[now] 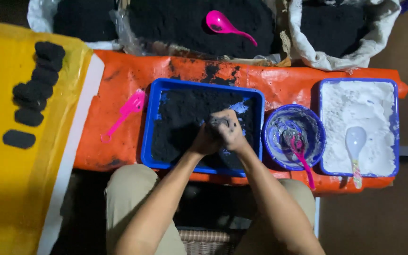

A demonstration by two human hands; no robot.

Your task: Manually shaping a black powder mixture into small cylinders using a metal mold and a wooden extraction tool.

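Observation:
Both hands meet over a blue tray filled with black powder. My left hand and my right hand are pressed together, fingers closed around a clump of the black mix, which is mostly hidden between them. The fingers are smeared black. Several shaped black lumps lie in a row on a yellow sheet to the left.
A pink fork-shaped scoop lies on the orange cover. A blue bowl holds a pink spoon. A blue tray of white powder holds a white spoon. Sacks of black powder with a pink scoop stand behind.

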